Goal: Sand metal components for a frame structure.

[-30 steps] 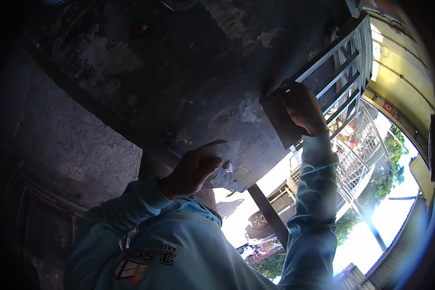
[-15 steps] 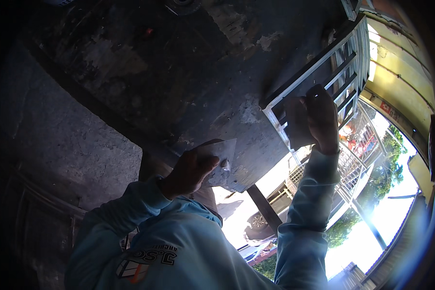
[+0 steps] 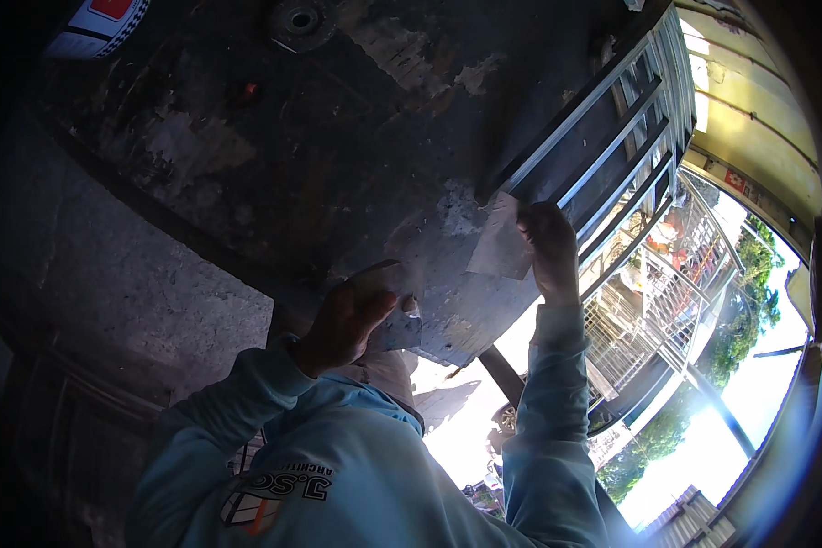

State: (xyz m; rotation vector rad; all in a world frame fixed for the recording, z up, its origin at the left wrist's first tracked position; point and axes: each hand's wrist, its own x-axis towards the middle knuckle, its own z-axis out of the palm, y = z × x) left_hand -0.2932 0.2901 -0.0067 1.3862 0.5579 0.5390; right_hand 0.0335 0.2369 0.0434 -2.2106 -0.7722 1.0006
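Note:
My left hand (image 3: 342, 321) is closed on a thin, flat greyish sheet (image 3: 398, 332), with the thumb on top of it. A small pale lump (image 3: 410, 304) sits on that sheet close to the thumb; I cannot tell what it is made of. To the right, my right hand (image 3: 552, 245) pinches another thin flat piece (image 3: 502, 242), roughly square and dull brown-grey. This second piece is held over the table near the corner of a metal frame with parallel bars (image 3: 603, 151). The two held pieces are apart.
Beneath my hands is a dark, worn tabletop (image 3: 274, 183) with peeling patches. On it lie a round metal disc (image 3: 303, 20), a small red bit (image 3: 248, 89) and, far left, a white container (image 3: 96, 27). Beyond the right edge are metal grilles (image 3: 648, 301) and bright daylight.
My right hand has moved left and slightly down with its flat piece, off the metal frame and closer to my left hand. The left hand has shifted slightly left; the whole view has tilted a little.

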